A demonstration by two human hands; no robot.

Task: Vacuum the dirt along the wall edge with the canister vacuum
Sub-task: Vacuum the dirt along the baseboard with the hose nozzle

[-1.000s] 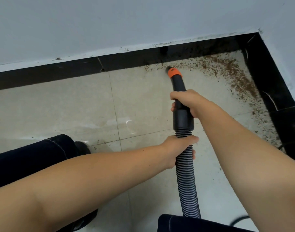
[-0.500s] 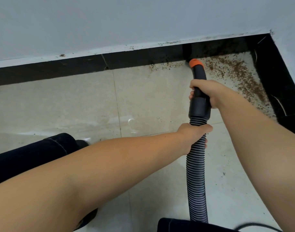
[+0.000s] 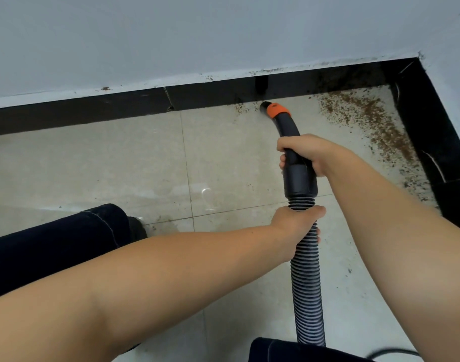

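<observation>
The black vacuum nozzle with an orange collar (image 3: 276,110) points down at the floor, its tip close to the black baseboard (image 3: 210,95). My right hand (image 3: 306,154) grips the black handle tube just behind the collar. My left hand (image 3: 298,222) grips the ribbed grey hose (image 3: 308,296) right below the handle's cuff. Brown dirt (image 3: 367,118) lies thick in the right corner and along the right baseboard. A few specks (image 3: 240,107) remain left of the nozzle. The canister itself is out of view.
Beige floor tiles (image 3: 119,165) run to the white wall (image 3: 197,35). My dark-trousered left leg and shoe (image 3: 66,239) are at the left, my right knee (image 3: 289,351) at the bottom. A black cable (image 3: 396,352) lies at the bottom right.
The nozzle swept right along the baseboard, then came back left; its tip now tilts leftward. Dirt between the nozzle and the corner pile has thinned. Both hands keep their grips.
</observation>
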